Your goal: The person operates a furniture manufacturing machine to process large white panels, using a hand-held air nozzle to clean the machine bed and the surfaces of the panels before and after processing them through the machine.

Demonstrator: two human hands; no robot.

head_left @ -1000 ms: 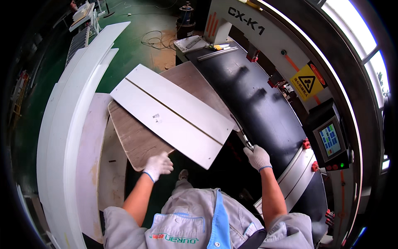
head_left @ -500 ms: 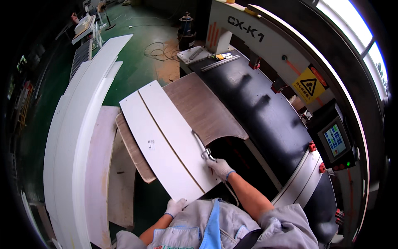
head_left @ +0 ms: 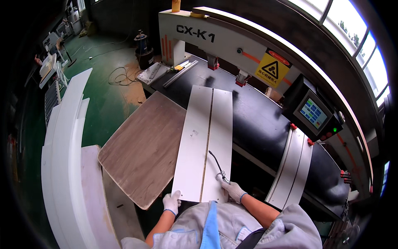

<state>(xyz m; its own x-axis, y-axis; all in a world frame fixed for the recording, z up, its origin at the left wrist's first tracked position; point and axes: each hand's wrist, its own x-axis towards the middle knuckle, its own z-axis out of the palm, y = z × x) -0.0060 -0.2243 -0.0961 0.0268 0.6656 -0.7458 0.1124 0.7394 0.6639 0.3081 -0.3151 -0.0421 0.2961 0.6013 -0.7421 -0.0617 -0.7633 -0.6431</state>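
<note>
While the left hand (head_left: pixel 171 202) is closed on the near left corner of the white board (head_left: pixel 198 150), the right hand (head_left: pixel 231 191) is curled around what looks like a blow gun (head_left: pixel 224 176) above the board's near right part. The board points away from the body, its far end over the black table (head_left: pixel 259 128), its left edge overlapping the brown board (head_left: pixel 143 151); whether it rests on either is unclear. It looks stiff, fairly heavy and slippery, perhaps weakest along its groove (head_left: pixel 207 141); the outer edges seem the safest hold.
</note>
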